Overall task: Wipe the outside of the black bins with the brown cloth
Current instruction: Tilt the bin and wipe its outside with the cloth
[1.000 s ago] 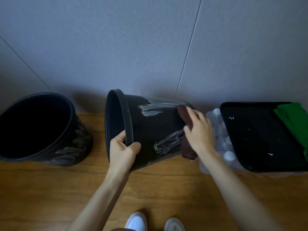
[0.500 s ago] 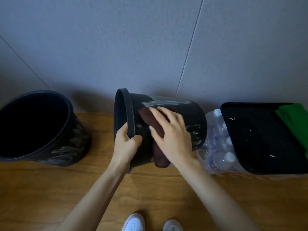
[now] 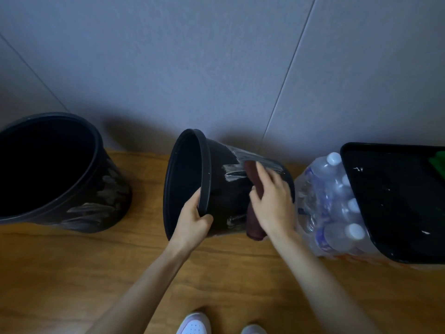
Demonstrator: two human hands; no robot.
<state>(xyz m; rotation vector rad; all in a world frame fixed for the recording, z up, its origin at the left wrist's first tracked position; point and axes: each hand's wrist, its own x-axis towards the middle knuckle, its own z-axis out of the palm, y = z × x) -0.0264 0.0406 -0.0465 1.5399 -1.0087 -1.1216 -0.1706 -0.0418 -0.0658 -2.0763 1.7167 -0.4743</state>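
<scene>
Dim, bluish light; soft shadows; wide-angle bending at edges.

Bare left hand and right hand; forearms bare to the frame edge. White trainers, toes only showing; left one tinted lilac.

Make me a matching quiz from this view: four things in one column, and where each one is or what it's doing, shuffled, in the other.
1 left hand
2 right hand
3 upright bin
4 bottle pack

A beside the black tray
B grips the rim of the tilted bin
C stands far left
D presses the brown cloth on the tilted bin

Pairs: 1-B, 2-D, 3-C, 4-A
</scene>
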